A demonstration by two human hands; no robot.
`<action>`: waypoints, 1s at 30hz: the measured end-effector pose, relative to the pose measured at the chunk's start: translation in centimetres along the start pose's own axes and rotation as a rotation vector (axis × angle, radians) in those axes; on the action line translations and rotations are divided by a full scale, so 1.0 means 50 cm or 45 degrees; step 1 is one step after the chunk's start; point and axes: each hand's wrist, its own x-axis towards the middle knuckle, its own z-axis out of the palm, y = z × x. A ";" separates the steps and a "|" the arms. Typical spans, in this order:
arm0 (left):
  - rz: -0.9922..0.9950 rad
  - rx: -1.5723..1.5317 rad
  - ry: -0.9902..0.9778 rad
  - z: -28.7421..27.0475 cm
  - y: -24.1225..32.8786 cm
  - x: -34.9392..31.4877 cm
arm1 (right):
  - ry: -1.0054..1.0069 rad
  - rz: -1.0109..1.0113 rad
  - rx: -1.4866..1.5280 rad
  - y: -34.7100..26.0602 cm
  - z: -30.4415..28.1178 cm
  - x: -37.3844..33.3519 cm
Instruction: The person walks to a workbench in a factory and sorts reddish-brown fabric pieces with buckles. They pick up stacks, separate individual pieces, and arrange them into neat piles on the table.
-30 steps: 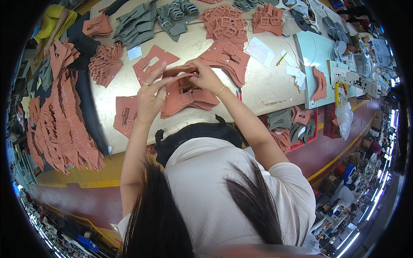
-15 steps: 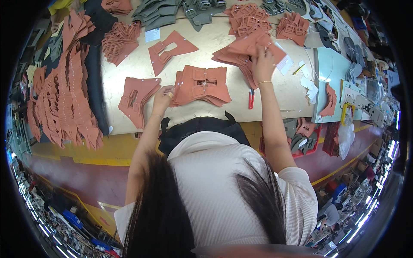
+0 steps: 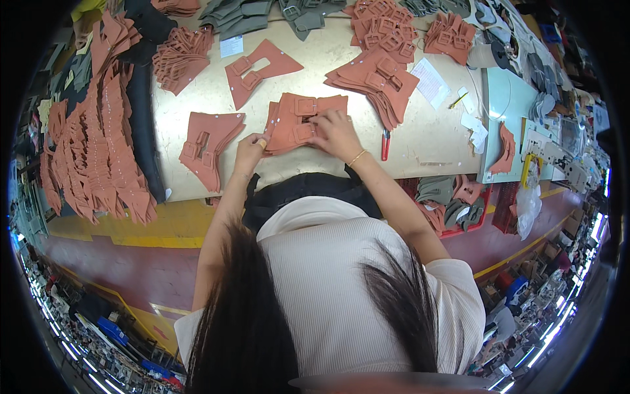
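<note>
A stack of rust-coloured leather-like shoe pieces with covered buckles (image 3: pixel 287 125) lies on the table in front of me. My left hand (image 3: pixel 249 154) pinches the stack's lower left edge, with a yellowish wrap on one finger. Over the stack's right half, my right hand (image 3: pixel 338 136) has its fingers bent around the buckle area of the top piece; its fingertips are partly hidden. To the left rests a smaller pile of similar pieces (image 3: pixel 220 131). Another pile of buckled pieces (image 3: pixel 377 75) sits at the right, and one buckled piece (image 3: pixel 252 82) lies farther back.
A red-handled tool (image 3: pixel 385 146) lies right of the stack, near a paper sheet (image 3: pixel 431 83). Long rows of rust pieces (image 3: pixel 98 157) cover the left end. Grey-green pieces (image 3: pixel 236 20) line the back. A red crate (image 3: pixel 482 209) stands below the table edge.
My right hand has let go of pieces on the right-hand pile and come left onto the middle stack. My left hand stays at that stack's left edge.
</note>
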 end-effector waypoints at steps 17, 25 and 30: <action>-0.188 -0.308 -0.047 -0.003 -0.017 -0.013 | -0.190 0.498 1.833 0.070 -0.075 0.029; -0.220 -0.218 -0.099 0.002 -0.023 -0.013 | 0.167 0.613 1.734 0.097 -0.127 0.016; -0.196 -0.171 -0.081 0.004 -0.020 -0.011 | 0.216 0.728 1.430 0.108 -0.143 0.013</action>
